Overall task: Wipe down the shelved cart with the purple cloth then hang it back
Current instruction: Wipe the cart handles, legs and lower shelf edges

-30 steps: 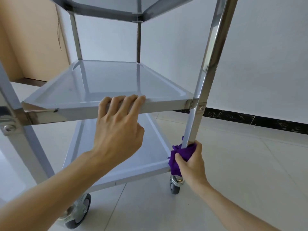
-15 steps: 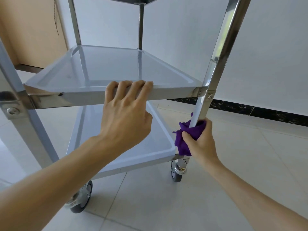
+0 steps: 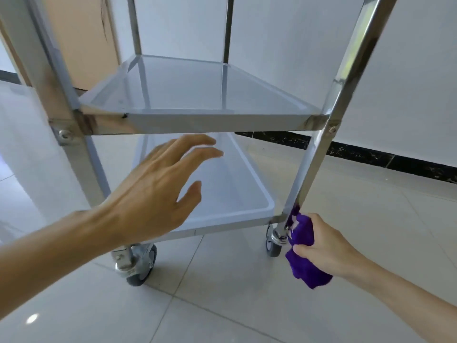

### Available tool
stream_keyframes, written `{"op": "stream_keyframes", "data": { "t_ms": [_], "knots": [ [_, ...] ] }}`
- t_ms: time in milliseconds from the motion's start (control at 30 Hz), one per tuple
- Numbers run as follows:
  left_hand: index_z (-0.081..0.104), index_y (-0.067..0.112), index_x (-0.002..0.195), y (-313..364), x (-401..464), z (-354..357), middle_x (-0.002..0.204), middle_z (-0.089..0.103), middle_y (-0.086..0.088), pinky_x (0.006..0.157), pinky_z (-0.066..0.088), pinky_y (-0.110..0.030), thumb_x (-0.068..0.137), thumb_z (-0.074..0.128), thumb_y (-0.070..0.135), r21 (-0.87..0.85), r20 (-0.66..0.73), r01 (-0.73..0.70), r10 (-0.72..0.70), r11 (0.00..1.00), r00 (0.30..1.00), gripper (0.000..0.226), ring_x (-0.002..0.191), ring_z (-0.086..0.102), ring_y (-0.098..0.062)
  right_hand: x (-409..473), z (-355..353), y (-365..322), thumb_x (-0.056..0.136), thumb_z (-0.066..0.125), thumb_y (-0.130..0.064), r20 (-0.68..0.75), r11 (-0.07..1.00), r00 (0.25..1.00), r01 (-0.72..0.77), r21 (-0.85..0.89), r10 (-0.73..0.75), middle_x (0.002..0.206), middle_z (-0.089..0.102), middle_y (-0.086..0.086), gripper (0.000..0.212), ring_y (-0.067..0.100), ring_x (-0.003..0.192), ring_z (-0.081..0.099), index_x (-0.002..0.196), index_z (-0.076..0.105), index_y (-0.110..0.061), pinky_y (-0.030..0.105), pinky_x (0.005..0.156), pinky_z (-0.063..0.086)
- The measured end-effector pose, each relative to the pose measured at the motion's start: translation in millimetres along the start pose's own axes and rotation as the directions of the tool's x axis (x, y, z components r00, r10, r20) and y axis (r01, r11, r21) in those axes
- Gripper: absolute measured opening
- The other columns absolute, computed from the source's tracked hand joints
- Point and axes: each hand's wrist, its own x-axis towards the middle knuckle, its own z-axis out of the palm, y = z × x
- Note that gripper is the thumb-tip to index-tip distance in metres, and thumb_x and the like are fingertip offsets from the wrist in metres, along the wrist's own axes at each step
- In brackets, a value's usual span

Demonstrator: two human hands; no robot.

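A stainless steel cart stands in front of me, with a middle shelf (image 3: 212, 122) and a bottom shelf (image 3: 230, 194) on castor wheels. My right hand (image 3: 326, 246) grips the bunched purple cloth (image 3: 305, 256) against the foot of the cart's near right post (image 3: 311, 167), just above the right castor (image 3: 273, 241). My left hand (image 3: 158, 186) hovers in the air below the middle shelf's front rim, fingers spread and straight, touching nothing.
The cart rests on pale floor tiles (image 3: 247, 305). A white wall with a black skirting strip (image 3: 371, 154) runs behind on the right. A tan door or panel (image 3: 86, 40) is at the back left. The near left castor (image 3: 138, 263) sits close to my left forearm.
My left hand has let go of the middle shelf's front rim and dropped below it, open. My right hand slid the cloth down the right post to its foot.
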Motion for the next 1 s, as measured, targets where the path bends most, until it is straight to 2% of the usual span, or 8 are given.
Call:
{"op": "stream_keyframes", "data": {
  "t_ms": [133, 200, 300, 367, 467, 533, 833, 1000],
  "knots": [
    [0.056, 0.033, 0.126, -20, -61, 6, 0.125, 0.052, 0.024, 0.089, 0.043, -0.010, 0.096, 0.052, 0.024, -0.072, 0.178, 0.206, -0.190, 0.976, 0.966, 0.031, 0.102, 0.054, 0.011, -7, 8, -29, 0.085, 0.065, -0.010, 0.035, 0.978, 0.978, 0.206, 0.037, -0.207, 0.111, 0.053, -0.021, 0.058, -0.013, 0.093, 0.057, 0.130, 0.040, -0.037, 0.004, 0.062, 0.044],
    [0.063, 0.032, 0.114, -32, -83, 6, 0.109, 0.057, 0.027, 0.078, 0.047, -0.009, 0.095, 0.055, 0.022, -0.114, 0.174, 0.315, -0.293, 0.942, 0.940, 0.022, 0.095, 0.058, 0.009, 5, 14, -47, 0.088, 0.064, -0.009, 0.014, 0.913, 0.917, 0.398, -0.091, -0.399, 0.119, 0.041, -0.026, 0.064, -0.024, 0.106, 0.043, 0.132, 0.033, -0.044, -0.003, 0.076, 0.038],
    [0.070, 0.028, 0.100, -45, -106, 5, 0.090, 0.065, 0.020, 0.066, 0.044, -0.004, 0.093, 0.060, 0.018, -0.139, 0.169, 0.403, -0.379, 0.905, 0.910, 0.016, 0.085, 0.062, 0.001, 36, 19, -62, 0.086, 0.071, -0.011, 0.041, 0.679, 0.770, 0.584, -0.445, -0.636, 0.139, 0.032, -0.009, 0.077, 0.010, 0.129, 0.037, 0.143, 0.024, -0.033, 0.022, 0.099, 0.043],
    [0.070, 0.030, 0.092, -52, -119, 5, 0.083, 0.067, 0.019, 0.062, 0.043, -0.004, 0.092, 0.061, 0.021, -0.133, 0.176, 0.441, -0.416, 0.888, 0.892, 0.012, 0.081, 0.063, 0.002, 59, 24, -57, 0.085, 0.073, -0.011, 0.123, 0.613, 0.798, 0.541, -0.576, -0.589, 0.150, 0.027, -0.002, 0.084, 0.026, 0.136, 0.031, 0.149, 0.022, -0.031, 0.039, 0.109, 0.039],
    [0.062, 0.027, 0.074, -63, -127, 5, 0.071, 0.065, 0.018, 0.056, 0.043, -0.007, 0.091, 0.061, 0.035, -0.117, 0.106, 0.552, -0.542, 0.826, 0.833, 0.018, 0.076, 0.061, 0.008, 74, 46, -40, 0.087, 0.069, -0.012, 0.252, 0.667, 0.915, 0.402, -0.628, -0.313, 0.159, 0.004, 0.001, 0.092, 0.029, 0.149, 0.004, 0.154, 0.010, -0.033, 0.044, 0.119, 0.025],
    [0.054, 0.024, 0.071, -70, -123, 5, 0.072, 0.064, 0.013, 0.053, 0.037, -0.011, 0.091, 0.058, 0.043, -0.112, 0.044, 0.613, -0.612, 0.782, 0.790, 0.027, 0.069, 0.061, 0.001, 76, 61, -31, 0.090, 0.066, -0.012, 0.195, 0.670, 0.928, 0.366, -0.646, -0.318, 0.159, 0.000, 0.005, 0.091, 0.031, 0.149, -0.005, 0.155, 0.005, -0.030, 0.045, 0.120, 0.023],
    [0.030, 0.013, 0.108, -78, -89, 9, 0.094, 0.057, 0.006, 0.063, 0.042, -0.005, 0.095, 0.060, 0.023, -0.322, -0.164, 0.530, -0.597, 0.785, 0.785, 0.035, 0.078, 0.058, 0.008, 73, 100, -80, 0.089, 0.066, -0.039, 0.182, 0.508, 0.826, 0.485, -0.712, -0.533, 0.154, 0.032, -0.005, 0.080, 0.028, 0.137, 0.025, 0.154, 0.019, -0.030, 0.042, 0.109, 0.036],
    [0.026, 0.020, 0.106, -83, -91, 16, 0.091, 0.056, 0.003, 0.070, 0.055, -0.031, 0.099, 0.052, 0.019, -0.321, -0.194, 0.489, -0.562, 0.811, 0.804, 0.027, 0.082, 0.061, -0.010, 61, 165, -158, 0.087, 0.067, -0.038, 0.237, 0.392, 0.676, 0.638, -0.663, -0.698, 0.148, 0.040, -0.001, 0.077, 0.032, 0.132, 0.032, 0.150, 0.023, -0.029, 0.044, 0.105, 0.036]
  ]
}}
